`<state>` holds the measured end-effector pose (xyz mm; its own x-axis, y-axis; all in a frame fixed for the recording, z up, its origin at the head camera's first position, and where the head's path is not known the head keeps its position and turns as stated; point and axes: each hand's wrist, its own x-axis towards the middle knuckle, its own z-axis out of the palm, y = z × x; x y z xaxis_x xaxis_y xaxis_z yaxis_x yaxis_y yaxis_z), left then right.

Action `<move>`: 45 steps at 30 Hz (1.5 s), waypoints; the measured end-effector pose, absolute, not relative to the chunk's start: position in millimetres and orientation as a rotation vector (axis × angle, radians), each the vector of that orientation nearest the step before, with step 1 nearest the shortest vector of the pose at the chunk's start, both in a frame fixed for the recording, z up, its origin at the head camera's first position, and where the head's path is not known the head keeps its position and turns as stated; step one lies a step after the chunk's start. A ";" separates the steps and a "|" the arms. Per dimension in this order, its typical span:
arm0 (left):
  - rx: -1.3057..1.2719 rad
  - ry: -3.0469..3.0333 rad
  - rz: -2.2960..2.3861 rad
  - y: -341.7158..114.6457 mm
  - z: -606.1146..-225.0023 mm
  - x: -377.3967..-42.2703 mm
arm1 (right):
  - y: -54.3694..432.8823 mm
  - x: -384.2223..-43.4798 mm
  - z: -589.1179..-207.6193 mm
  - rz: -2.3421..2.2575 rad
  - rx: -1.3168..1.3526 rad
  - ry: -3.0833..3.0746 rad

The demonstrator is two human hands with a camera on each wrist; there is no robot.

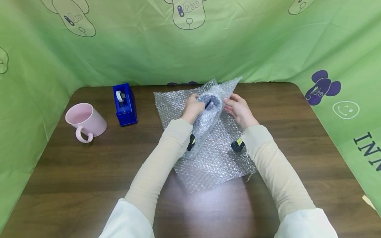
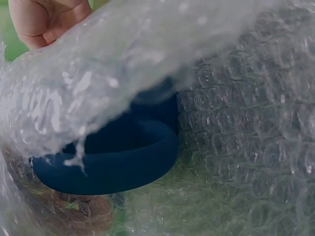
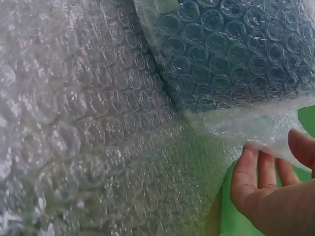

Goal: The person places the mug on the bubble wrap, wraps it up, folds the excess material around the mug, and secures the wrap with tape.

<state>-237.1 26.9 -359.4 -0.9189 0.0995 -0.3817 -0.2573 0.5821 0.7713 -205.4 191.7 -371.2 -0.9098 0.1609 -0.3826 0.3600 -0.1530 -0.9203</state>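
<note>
A dark blue mug (image 2: 113, 172) with a looped handle lies rolled in bubble wrap (image 1: 217, 158); its opening faces up near the sheet's far side. My left hand (image 1: 192, 107) grips the wrapped mug from the left, close to that opening. At the mug's right, my right hand (image 1: 240, 110) pinches a raised edge of the wrap between thumb and fingers. The right wrist view shows the blue side of the mug through the bubbles, with my fingertips (image 3: 250, 150) at the film's edge. Wrap covers much of the mug in the left wrist view.
On the left side of the wooden table (image 1: 98, 172) stand a pink mug (image 1: 92, 120) and a blue tape dispenser (image 1: 126, 112). A green patterned curtain (image 1: 125, 49) rises behind the table and along both sides.
</note>
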 end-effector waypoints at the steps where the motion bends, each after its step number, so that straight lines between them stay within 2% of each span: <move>1: -0.128 2.432 1.267 27.2 -359.5 -237.0 | 191.3 -205.1 -371.2 -2.191 0.591 1.981; 7: -0.136 2.453 1.213 28.3 -359.0 -234.7 | 189.9 -204.4 -371.0 -2.153 0.562 2.035; 15: -0.142 2.460 1.219 29.1 -359.0 -234.9 | 185.1 -208.1 -370.2 -2.426 0.436 1.784; 19: -0.134 2.505 1.189 31.0 -359.5 -234.0 | 181.6 -213.1 -367.9 -2.428 0.485 1.656; 24: -0.137 2.538 1.158 33.1 -359.9 -233.8 | 171.5 -219.5 -364.6 -2.365 0.668 1.685; 29: -0.157 2.541 1.146 33.3 -360.6 -235.2 | 158.8 -223.5 -364.3 -2.303 0.754 1.845; 34: -0.164 2.543 1.160 32.3 -360.6 -235.0 | 157.0 -221.3 -363.6 -2.203 0.678 1.981; 45: -0.170 2.571 1.128 31.2 -360.2 -234.7 | 150.0 -210.9 -367.6 -1.532 0.405 2.824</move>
<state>-234.7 31.2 -360.2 -0.9395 0.0221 -0.3419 -0.2367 0.6798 0.6942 -210.9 150.0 -367.6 -0.9641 0.2632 -0.0339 0.1720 0.5223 -0.8353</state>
